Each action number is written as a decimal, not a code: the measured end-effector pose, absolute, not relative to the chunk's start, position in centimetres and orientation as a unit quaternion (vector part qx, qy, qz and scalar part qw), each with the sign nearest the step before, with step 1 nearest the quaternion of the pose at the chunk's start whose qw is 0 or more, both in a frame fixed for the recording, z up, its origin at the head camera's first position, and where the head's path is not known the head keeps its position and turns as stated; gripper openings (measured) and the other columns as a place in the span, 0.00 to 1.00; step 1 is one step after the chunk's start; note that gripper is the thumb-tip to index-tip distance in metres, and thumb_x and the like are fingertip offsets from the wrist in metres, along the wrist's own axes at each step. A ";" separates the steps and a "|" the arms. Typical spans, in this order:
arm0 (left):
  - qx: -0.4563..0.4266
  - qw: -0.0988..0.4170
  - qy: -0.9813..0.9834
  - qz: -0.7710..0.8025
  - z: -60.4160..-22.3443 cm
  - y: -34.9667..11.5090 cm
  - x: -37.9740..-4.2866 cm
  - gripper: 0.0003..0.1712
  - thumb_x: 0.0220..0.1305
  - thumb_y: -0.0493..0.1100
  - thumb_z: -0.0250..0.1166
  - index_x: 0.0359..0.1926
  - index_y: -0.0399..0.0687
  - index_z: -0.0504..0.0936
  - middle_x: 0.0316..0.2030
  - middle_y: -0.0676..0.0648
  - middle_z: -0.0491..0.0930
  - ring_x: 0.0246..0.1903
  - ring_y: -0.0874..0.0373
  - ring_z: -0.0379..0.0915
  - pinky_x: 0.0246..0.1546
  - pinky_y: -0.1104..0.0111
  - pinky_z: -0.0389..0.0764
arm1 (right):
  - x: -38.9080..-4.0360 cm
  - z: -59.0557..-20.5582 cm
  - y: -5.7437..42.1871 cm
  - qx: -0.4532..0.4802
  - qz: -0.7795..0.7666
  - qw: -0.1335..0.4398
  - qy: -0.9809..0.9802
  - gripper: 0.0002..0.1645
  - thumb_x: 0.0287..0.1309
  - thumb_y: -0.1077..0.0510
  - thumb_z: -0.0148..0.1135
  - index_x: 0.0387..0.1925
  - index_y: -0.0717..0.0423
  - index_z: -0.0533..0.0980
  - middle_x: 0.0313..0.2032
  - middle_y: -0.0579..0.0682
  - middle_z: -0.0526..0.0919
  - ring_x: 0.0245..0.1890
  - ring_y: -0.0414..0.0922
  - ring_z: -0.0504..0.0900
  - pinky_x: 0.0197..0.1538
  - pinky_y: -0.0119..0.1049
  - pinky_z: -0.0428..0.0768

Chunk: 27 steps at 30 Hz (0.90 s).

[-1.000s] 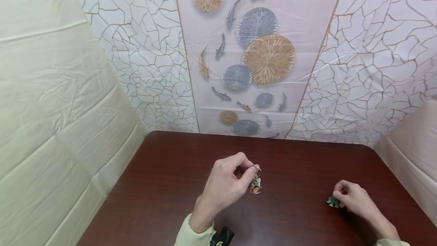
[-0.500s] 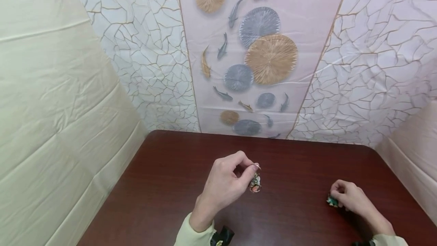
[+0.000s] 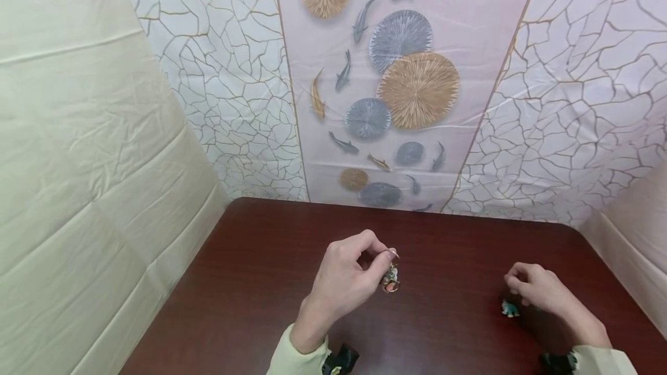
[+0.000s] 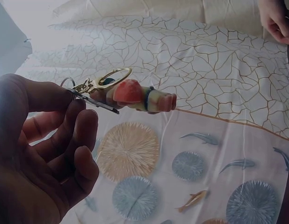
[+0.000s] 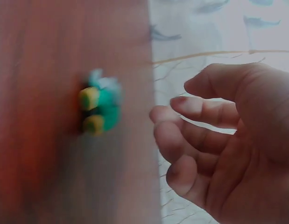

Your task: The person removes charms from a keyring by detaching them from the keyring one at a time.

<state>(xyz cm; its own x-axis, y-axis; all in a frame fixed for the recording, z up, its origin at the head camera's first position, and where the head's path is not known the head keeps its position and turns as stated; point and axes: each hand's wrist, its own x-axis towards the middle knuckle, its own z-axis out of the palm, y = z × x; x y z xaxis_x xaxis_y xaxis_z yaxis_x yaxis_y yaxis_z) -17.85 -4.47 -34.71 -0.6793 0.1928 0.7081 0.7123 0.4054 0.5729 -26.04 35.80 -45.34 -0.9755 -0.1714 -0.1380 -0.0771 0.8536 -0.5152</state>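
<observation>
My left hand (image 3: 344, 276) pinches a keyring between thumb and forefinger, above the middle of the table. From it hang a key (image 4: 100, 103), a gold ring (image 4: 128, 74) and a small figure keychain (image 4: 149, 99) with a red patch and a dark band. In the head view the keychain dangles just right of the fingertips. On the table at the right stands a small green toy dinosaur (image 3: 509, 309); the right wrist view shows its yellow feet, somewhat blurred. Just above and beside the toy, my right hand (image 3: 539, 288) holds nothing, its fingers loosely bent.
A dark red-brown table (image 3: 271, 247) with rounded far corners lies below both hands. Behind it hangs a cloth (image 3: 365, 149) printed with fish and round discs. A pale padded wall (image 3: 104, 178) rises on the left, and another pale cloth (image 3: 630, 236) on the right.
The right hand has let go of the toy dinosaur and lifted slightly away, leaving it on the table. The left hand stays in place with the keychain.
</observation>
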 end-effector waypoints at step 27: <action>-0.290 0.290 -0.791 -0.453 -34.6 -4.8 -17.8 0.10 0.61 0.38 0.66 0.26 0.56 0.79 0.27 0.61 0.84 0.21 0.76 0.67 0.22 0.86 0.67 | -21.7 -35.8 28.4 -0.166 -0.243 -0.060 0.954 0.07 0.68 0.48 0.58 0.38 0.44 0.79 0.26 0.38 0.80 0.23 0.30 0.78 0.30 0.30 0.72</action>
